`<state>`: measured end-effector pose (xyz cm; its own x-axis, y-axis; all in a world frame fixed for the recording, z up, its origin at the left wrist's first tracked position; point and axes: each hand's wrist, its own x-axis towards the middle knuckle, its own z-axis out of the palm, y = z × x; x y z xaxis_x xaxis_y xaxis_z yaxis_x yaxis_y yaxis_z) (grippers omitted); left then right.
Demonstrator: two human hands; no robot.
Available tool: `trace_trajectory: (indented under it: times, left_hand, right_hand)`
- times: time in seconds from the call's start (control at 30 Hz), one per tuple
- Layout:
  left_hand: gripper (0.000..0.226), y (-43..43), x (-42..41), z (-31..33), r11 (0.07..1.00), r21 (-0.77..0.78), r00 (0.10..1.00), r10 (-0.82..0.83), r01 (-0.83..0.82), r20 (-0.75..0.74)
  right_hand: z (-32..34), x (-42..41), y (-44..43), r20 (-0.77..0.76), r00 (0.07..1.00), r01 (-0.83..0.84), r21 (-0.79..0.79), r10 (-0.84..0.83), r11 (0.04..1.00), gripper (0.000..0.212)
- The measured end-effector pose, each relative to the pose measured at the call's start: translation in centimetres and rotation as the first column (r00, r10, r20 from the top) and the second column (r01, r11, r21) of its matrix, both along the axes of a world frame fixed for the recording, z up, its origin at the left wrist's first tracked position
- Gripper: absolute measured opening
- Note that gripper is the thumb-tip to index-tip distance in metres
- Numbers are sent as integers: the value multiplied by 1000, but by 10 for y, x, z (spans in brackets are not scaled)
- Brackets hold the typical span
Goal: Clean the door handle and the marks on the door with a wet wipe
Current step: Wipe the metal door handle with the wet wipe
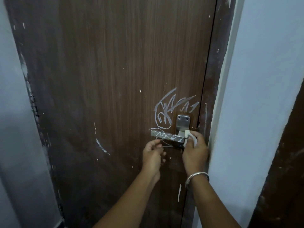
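Observation:
A dark brown wooden door (115, 71) fills the view. White scribbled marks (166, 111) sit just above its metal lever handle (166, 136), which also carries white streaks. My right hand (195, 150) grips a crumpled white wet wipe (189, 136) and holds it against the handle's right end, by the steel backplate (183, 122). Just below the handle's left end is my left hand (153, 153), fingers loosely curled, holding nothing that I can see. A curved white mark (102, 147) lies lower left on the door.
The brown door frame (213, 79) runs down the right side, with a pale blue wall (263, 79) beyond it. Another pale wall (13, 112) stands at the left. Small white flecks are scattered over the door and frame.

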<state>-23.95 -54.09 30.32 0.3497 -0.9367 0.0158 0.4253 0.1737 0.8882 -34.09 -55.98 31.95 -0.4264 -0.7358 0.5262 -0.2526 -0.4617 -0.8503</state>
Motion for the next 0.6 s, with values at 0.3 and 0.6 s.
trace_trajectory:
  times: [0.3,0.6]
  left_hand:
    - [34,1,13,8,1000,4,999,-11,11,-30]
    - [41,5,26,8,1000,25,999,8,-7,-51]
  right_hand:
    - [-2,2,9,-41,999,30,-34,-31,999,22]
    - [-5,9,10,86,995,40,2,-40,999,21]
